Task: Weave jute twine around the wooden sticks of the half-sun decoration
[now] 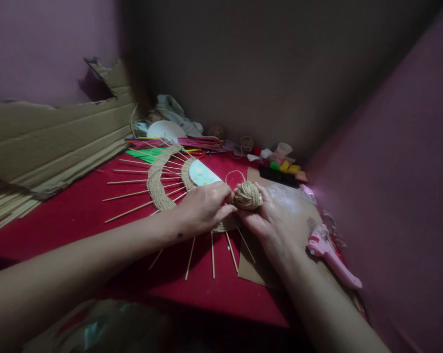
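In my right hand (260,213) rests a ball of twine (248,195), with the fingers curled round it. My left hand (208,206) is closed right beside the ball, its thumb and fingers pinched together; what they hold is too small to make out. A loop of twine (235,172) rises just behind the ball. Under and left of my hands lies a half-round woven piece (157,181) with thin sticks radiating outward and a pale blue half disc (202,173) at its centre.
Cardboard sheets (59,122) lean at the left. A brown board (256,267) lies on the red cloth (74,215) at the right, near a pink glue gun (333,255). Along the back are a white disc (166,130), green strips (145,155) and a black object (279,176).
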Available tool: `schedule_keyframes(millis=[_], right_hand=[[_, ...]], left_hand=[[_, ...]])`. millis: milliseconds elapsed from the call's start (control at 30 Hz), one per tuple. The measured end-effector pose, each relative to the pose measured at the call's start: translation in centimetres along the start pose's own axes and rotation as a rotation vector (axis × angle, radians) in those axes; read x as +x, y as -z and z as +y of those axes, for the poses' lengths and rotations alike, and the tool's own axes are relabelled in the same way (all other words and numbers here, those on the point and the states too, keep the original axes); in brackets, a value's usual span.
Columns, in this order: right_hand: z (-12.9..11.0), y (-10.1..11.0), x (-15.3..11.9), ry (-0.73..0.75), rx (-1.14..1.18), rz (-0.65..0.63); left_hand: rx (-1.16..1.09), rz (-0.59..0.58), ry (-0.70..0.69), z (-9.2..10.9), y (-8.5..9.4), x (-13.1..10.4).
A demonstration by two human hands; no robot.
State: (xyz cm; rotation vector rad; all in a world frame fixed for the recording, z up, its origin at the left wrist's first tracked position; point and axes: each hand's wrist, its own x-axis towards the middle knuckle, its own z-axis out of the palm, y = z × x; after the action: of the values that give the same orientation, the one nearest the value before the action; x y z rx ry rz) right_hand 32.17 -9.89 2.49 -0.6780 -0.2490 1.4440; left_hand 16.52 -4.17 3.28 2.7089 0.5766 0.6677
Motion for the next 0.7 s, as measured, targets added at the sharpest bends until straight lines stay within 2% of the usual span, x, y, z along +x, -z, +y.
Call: schedule_keyframes(millis=[133, 267, 367, 433, 533, 567, 633, 700], right_hand=[[0.4, -0.1, 0.0, -0.007, 0.005, -0.011], [0.5, 0.0, 0.2, 0.002, 0.004, -0.012], [0.3, 0.1, 0.2, 0.041, 0.014, 0.022], [0.0, 0.2, 0.2, 0.047, 0.015, 0.046], [-0.3, 0.6, 0.1, 0.030, -0.001, 0.042], [-0.3, 0.7, 0.1, 0.029, -0.010, 0.035], [-0.3, 0.9, 0.0, 0.028, -0.030, 0.029], [-0.3, 1.0, -0.1, 0.018, -0.053, 0.031]], left_hand=[[0.060, 0.024, -0.018, 0.0, -0.6, -0.2], [-0.128, 0.011, 0.036, 0.5, -0.6, 0.0], [-0.397, -0.115, 0.164, 1.0, 0.2, 0.1], [-0.545, -0.209, 0.197, 1.4, 1.0, 0.1], [-0.595, -0.326, 0.193, 2.0, 2.6, -0.4], [-0.579, -0.342, 0.192, 2.1, 3.2, -0.9], [-0.542, -0.301, 0.187, 1.7, 4.5, -2.7], [-0.504, -0.253, 0.176, 0.5, 5.7, -5.8]])
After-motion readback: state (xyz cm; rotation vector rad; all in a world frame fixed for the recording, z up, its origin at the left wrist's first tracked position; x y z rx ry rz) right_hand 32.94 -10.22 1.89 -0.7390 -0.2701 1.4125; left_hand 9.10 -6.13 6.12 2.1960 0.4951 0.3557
